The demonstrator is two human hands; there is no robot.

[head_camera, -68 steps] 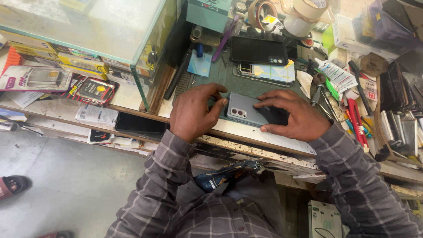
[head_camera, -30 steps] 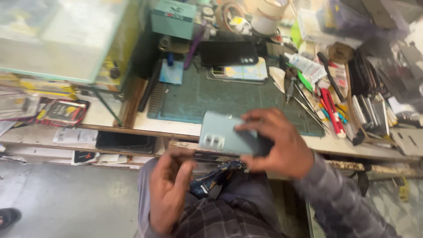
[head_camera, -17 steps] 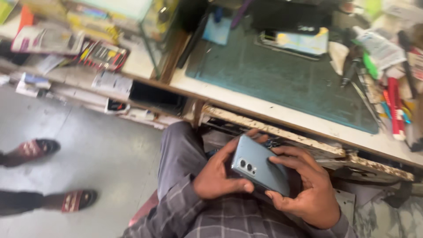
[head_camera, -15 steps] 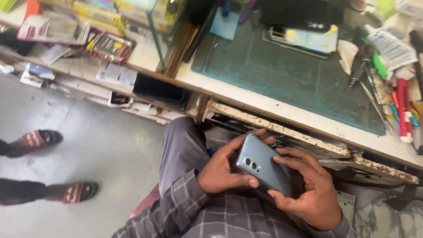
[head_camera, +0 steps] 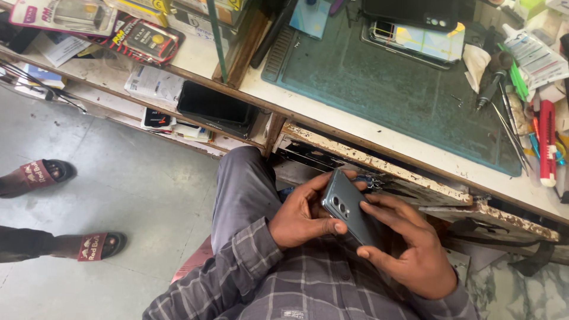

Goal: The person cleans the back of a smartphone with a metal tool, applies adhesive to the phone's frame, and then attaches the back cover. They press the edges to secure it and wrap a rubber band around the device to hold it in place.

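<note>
Both hands cradle a slim grey-blue smartphone (head_camera: 349,207) back-up over the lap, below the table (head_camera: 415,160); left hand (head_camera: 302,216) and right hand (head_camera: 409,252) fingers clamp its edges, steadying it.

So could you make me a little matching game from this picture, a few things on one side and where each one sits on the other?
Things:
1. grey-blue phone
2. green work mat
3. red sandals
4. red-handled tool

Places:
A. on the grey floor, at the left, on another person's feet
B. held between the left hand and right hand, over the lap
C. at the bench's right end, beside the mat
D. flat on the bench top, above the hands

Pairs: 1-B, 2-D, 3-A, 4-C
</note>
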